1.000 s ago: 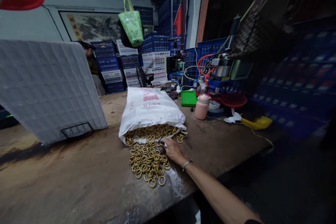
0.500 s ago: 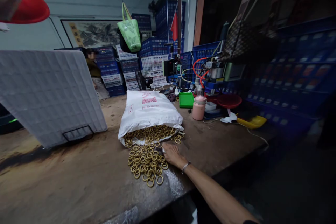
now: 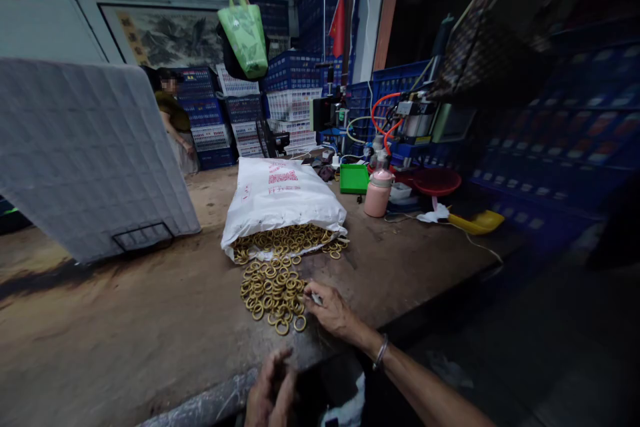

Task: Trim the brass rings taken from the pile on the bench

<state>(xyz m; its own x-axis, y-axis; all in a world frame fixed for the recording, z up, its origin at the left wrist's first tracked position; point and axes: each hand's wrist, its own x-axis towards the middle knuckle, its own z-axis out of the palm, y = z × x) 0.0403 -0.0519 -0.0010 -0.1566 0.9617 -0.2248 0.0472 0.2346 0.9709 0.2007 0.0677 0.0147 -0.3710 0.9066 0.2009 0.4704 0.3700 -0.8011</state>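
Observation:
A loose heap of brass-coloured rings [image 3: 273,290] lies on the brown table, spilling from the mouth of a white sack [image 3: 280,203] with red print. At the heap's right edge is my right hand [image 3: 333,312], fingers bent and closed together. Something small and pale shows by its fingertips; what they hold, if anything, I cannot make out. My left hand [image 3: 273,390] is at the table's front edge, slightly blurred, thumb and fingers apart with nothing visible between them. Several more rings show inside the sack's mouth.
A grey-white quilted panel [image 3: 95,160] stands at the left. To the right are a pink bottle [image 3: 379,193], a green tray [image 3: 354,179], a red dish [image 3: 437,181] and a yellow scoop [image 3: 477,221]. A person [image 3: 175,120] stands behind the table by stacked crates.
My right hand has drawn back from near the sack's mouth towards me. My left hand has come into view at the bottom. More of the person at the back shows as the view has shifted.

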